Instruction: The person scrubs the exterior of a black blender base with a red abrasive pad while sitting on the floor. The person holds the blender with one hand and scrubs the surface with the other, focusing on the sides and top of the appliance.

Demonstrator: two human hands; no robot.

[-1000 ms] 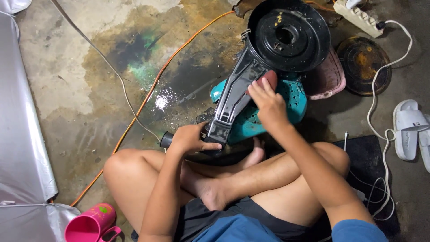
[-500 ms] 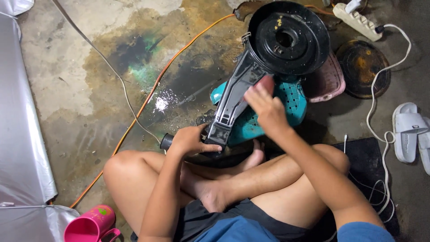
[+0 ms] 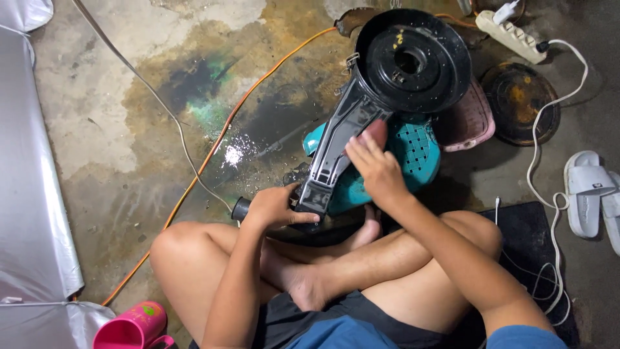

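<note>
Two hands are on the black plastic housing (image 3: 361, 123), a long neck that widens into a round dished end with a hole in the middle, and it lies slanted across a teal plastic stool (image 3: 413, 155) in front of the person sitting cross-legged on the stained concrete floor (image 3: 116, 129). The left hand (image 3: 274, 207) has its grip wrapped tight around the lower narrow end of the housing, fingers curled over it, beside a small dark cylinder (image 3: 241, 208) on the floor. The right hand (image 3: 374, 169) lies flat on the neck, fingers pressed together over a reddish pad (image 3: 376, 131) between palm and plastic. Compared with a second ago that hand sits a touch higher along the neck, while the left grip and the housing have barely shifted, so it looks to me like rubbing strokes up and down the surface. As for containers, a pink plastic cup (image 3: 129, 328) lies on its side near the left knee, nothing visible in it; a pink basket (image 3: 468, 123) sits tucked behind the round end, contents hidden. An orange cable (image 3: 213, 148) crosses the floor, and a white power strip (image 3: 510, 35) lies by a rusty round lid (image 3: 523, 103)
</note>
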